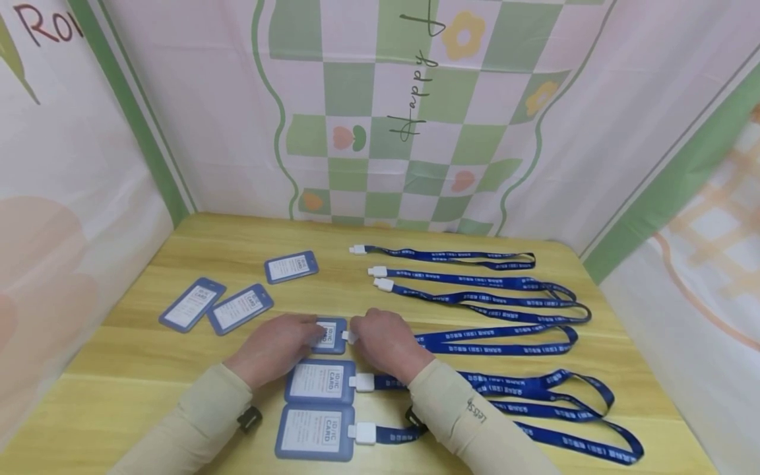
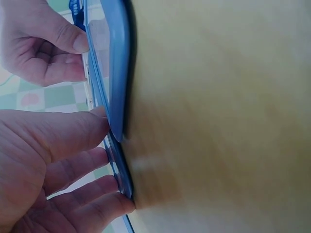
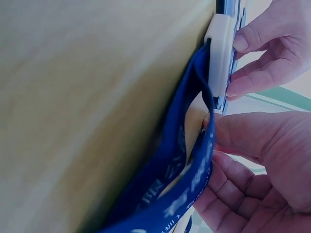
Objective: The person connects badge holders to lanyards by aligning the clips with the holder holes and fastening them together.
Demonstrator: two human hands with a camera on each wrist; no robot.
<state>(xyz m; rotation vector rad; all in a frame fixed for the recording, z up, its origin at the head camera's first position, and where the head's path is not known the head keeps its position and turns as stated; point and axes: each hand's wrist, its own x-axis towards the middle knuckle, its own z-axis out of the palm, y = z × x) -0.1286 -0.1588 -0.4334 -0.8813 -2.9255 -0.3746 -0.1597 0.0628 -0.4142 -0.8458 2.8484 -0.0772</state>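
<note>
Near the middle of the table, my left hand (image 1: 278, 346) pinches the edge of a blue ID card holder (image 1: 332, 335) between thumb and fingers. At the holder's slotted end, my right hand (image 1: 384, 340) pinches the white clip (image 1: 348, 337) of a dark blue lanyard (image 1: 499, 338). The right fingers hide most of that clip, so how firmly it joins the holder cannot be seen. In the right wrist view, the lanyard strap (image 3: 180, 160) loops beside the right thumb. Closer to me lie two card holders, upper (image 1: 320, 381) and lower (image 1: 315, 432), each joined to a lanyard by a white clip.
Three loose card holders, one farthest back (image 1: 291, 266), one leftmost (image 1: 192, 304) and one beside it (image 1: 240, 309), lie at the left. Several lanyards, including the rearmost (image 1: 451, 256), stretch across the right side of the wooden table (image 1: 136, 396). Patterned cloth (image 1: 392, 165) hangs behind.
</note>
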